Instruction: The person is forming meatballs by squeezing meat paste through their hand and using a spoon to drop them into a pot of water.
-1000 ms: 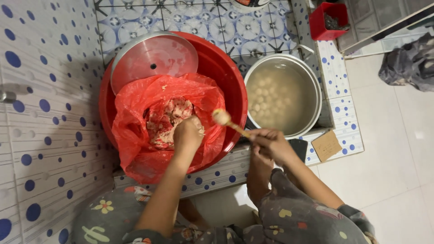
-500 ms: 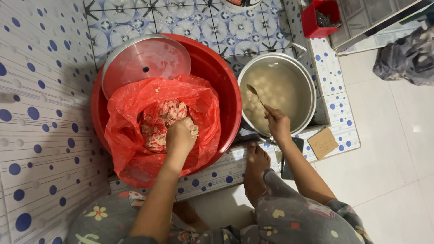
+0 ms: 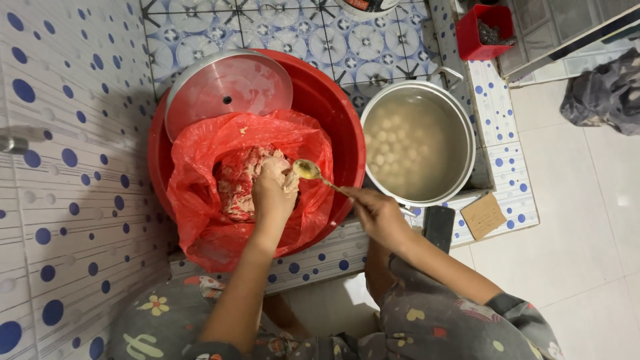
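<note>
Over the red basin (image 3: 333,113), which sits on the patterned tile floor, the left hand (image 3: 272,193) is sunk into a red bag (image 3: 200,193) that lines the basin's near half. The bag holds a mass of pink minced meat (image 3: 233,187), and the left hand is clenched around a lump of it, knuckles up, a rounded bit of meat showing at the top of the fist. Just right of that fist, touching or nearly touching it, lies the bowl of a spoon (image 3: 308,169). The spoon's long axis runs on a slant across the basin's right rim: its bowl points up and left toward the meat, face up, and its handle runs down and right into the right hand (image 3: 377,213), which pinches the handle's end in closed fingers just outside the basin's near right edge. At the far side of the basin, leaning inside it behind the bag, rests a round metal lid (image 3: 227,87). Right of the basin, touching or almost touching its rim, stands a steel pot (image 3: 467,143) of cloudy water with pale round balls (image 3: 393,143) lying in it. Beyond the pot, farther from the basin, is a small red box (image 3: 477,37). Near the pot's front edge lie a dark flat phone (image 3: 438,227) and a brown card (image 3: 483,215). Left of the basin rises a white wall with blue dots (image 3: 60,133).
</note>
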